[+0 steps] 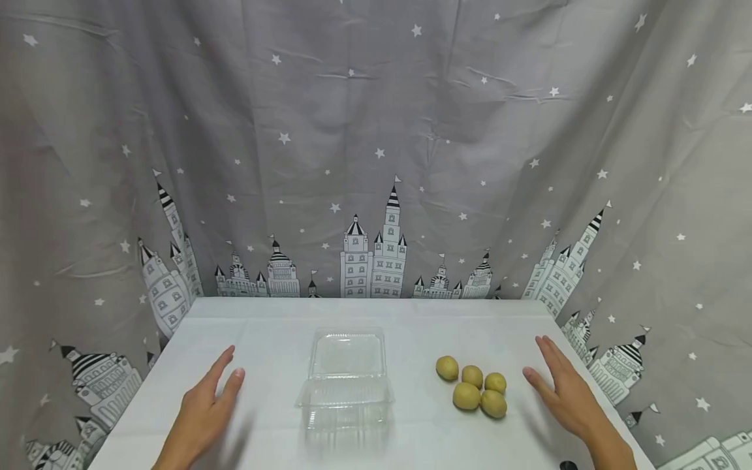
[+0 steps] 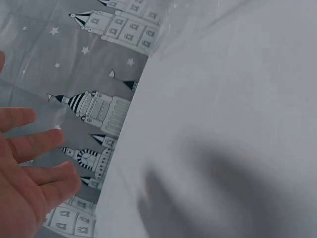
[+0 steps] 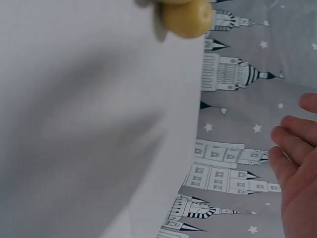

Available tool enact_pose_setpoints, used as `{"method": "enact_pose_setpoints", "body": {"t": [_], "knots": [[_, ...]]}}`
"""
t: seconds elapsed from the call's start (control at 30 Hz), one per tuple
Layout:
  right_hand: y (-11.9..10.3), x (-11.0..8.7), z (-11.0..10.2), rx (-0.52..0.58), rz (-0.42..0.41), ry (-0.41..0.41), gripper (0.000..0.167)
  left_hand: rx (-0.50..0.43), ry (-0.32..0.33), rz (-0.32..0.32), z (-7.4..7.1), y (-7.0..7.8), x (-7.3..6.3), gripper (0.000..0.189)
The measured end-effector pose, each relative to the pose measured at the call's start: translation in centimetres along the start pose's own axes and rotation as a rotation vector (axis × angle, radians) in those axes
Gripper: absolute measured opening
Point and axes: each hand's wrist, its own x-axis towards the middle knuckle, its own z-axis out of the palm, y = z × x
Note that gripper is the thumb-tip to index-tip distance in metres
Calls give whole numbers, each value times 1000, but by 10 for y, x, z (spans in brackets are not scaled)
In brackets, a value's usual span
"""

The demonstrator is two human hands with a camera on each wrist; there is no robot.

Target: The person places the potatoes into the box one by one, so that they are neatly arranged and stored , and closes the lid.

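My left hand (image 1: 202, 411) is held over the left part of the white table, fingers extended and holding nothing. To its right a clear plastic clamshell container (image 1: 348, 385) lies with its lid raised away from the viewer. Several round yellow-green fruits (image 1: 467, 396), which look like small potatoes or lemons, sit in a cluster right of the container. My right hand (image 1: 566, 395) is beside that cluster on its right, fingers stretched and apart from the fruits. In the right wrist view one yellow fruit (image 3: 188, 20) shows at the top edge, away from the right hand (image 3: 299, 163).
The white table (image 1: 411, 326) ends at a grey curtain (image 1: 376, 130) printed with stars and castles, which surrounds it at the back and sides. A small dark object (image 1: 568, 465) lies at the bottom edge near the right forearm.
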Motion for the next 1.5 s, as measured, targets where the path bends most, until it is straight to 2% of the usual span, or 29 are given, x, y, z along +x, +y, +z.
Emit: {"method": "enact_pose_setpoints", "body": {"t": [0.13, 0.53, 0.77, 0.97, 1.5], "knots": [[-11, -4, 3, 28, -10, 16, 76, -90, 31, 27, 7, 5, -6, 65], [-20, -5, 5, 66, 16, 4, 75, -299, -43, -52, 31, 22, -14, 62], [-19, -6, 7, 55, 14, 9, 69, -309, -96, -105, 46, 37, -14, 65], [-12, -5, 10, 88, 18, -3, 60, -373, -165, -96, 56, 47, -13, 66], [5, 3, 22, 218, 49, -73, 52, -489, -191, -66, 76, 47, -18, 61]]}}
